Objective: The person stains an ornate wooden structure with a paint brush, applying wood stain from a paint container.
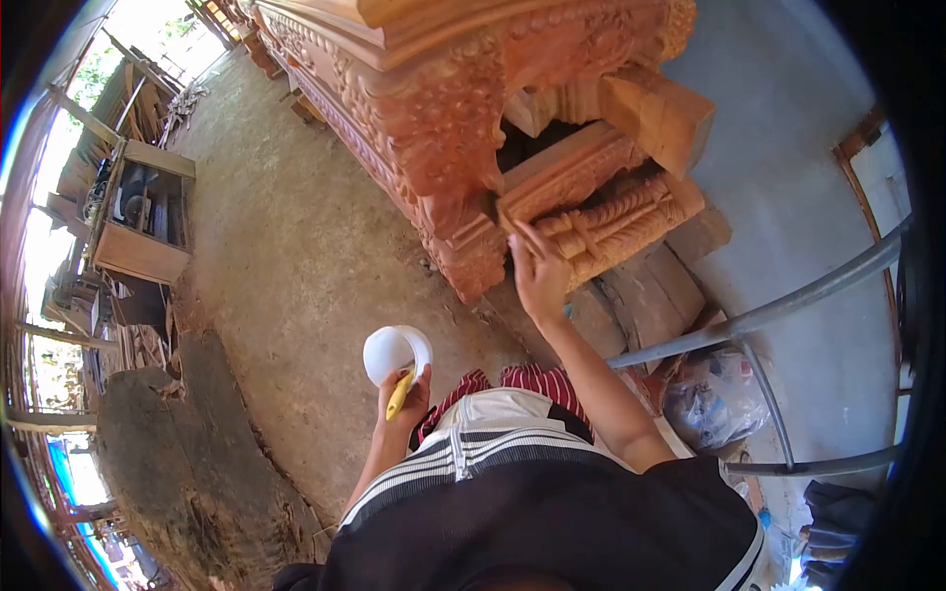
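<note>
My left hand (pixel 406 399) is closed round a white round container (pixel 390 353) with a curved rim. A yellow handle (pixel 399 396) lies against the container in the same hand; the far end of it is hidden. My right hand (pixel 540 281) reaches up to the large carved wooden piece (pixel 443 148). Its fingers are bent together at the edge of a recess, near a row of carved twisted columns (pixel 621 227). Something thin and tan shows at the fingertips, too small to name.
A curved metal rail (pixel 788 295) crosses on the right, above a clear plastic bag (pixel 724 399). A thick dark wood slab (pixel 197 463) lies at lower left. Beyond it stands an open wooden box (pixel 143 251). Flat blocks (pixel 650 295) sit beneath the carved piece.
</note>
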The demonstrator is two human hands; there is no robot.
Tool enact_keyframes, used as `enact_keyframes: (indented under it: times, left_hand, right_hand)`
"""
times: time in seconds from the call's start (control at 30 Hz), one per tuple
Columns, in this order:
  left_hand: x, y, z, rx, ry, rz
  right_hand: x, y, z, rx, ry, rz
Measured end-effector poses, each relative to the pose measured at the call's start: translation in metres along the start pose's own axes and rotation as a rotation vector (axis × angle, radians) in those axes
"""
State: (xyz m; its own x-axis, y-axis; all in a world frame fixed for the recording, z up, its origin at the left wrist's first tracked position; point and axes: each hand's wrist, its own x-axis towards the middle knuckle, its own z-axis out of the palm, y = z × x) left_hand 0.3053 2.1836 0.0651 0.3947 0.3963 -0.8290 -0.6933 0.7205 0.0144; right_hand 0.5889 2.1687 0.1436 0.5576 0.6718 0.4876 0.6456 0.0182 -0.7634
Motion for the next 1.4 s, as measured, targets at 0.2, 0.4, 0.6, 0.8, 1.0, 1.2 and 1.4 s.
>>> enact_keyframes:
  times: [0.2, 0.4, 0.6, 0.8, 1.0, 1.2, 1.4]
  left_hand:
    - [0.000, -0.003, 0.009, 0.051, 0.007, -0.058]
    - [0.012, -0.003, 0.017, 0.085, 0.007, -0.113]
    - [0.005, -0.004, 0.025, 0.067, -0.052, -0.079]
    - [0.011, -0.007, 0.016, 0.071, 0.027, -0.111]
    - [0.009, -0.009, 0.022, 0.081, 0.005, -0.075]
    - [0.009, -0.012, 0.027, 0.124, -0.003, -0.065]
    - [0.008, -0.013, 0.019, 0.089, 0.058, -0.083]
  right_hand:
    - [-0.013, 0.016, -0.003, 0.122, -0.337, 0.168]
    - [-0.024, 0.019, 0.005, -0.089, -0.349, -0.313]
    - [-0.025, 0.037, -0.007, -0.071, 0.093, -0.026]
    - [-0.041, 0.024, 0.004, 0.063, -0.403, -0.271]
    - [-0.026, 0.034, 0.002, -0.058, -0.054, 0.108]
    - [-0.032, 0.045, -0.009, 0.060, -0.177, 0.035]
    - [-0.045, 0.027, 0.024, -0.071, -0.337, 0.084]
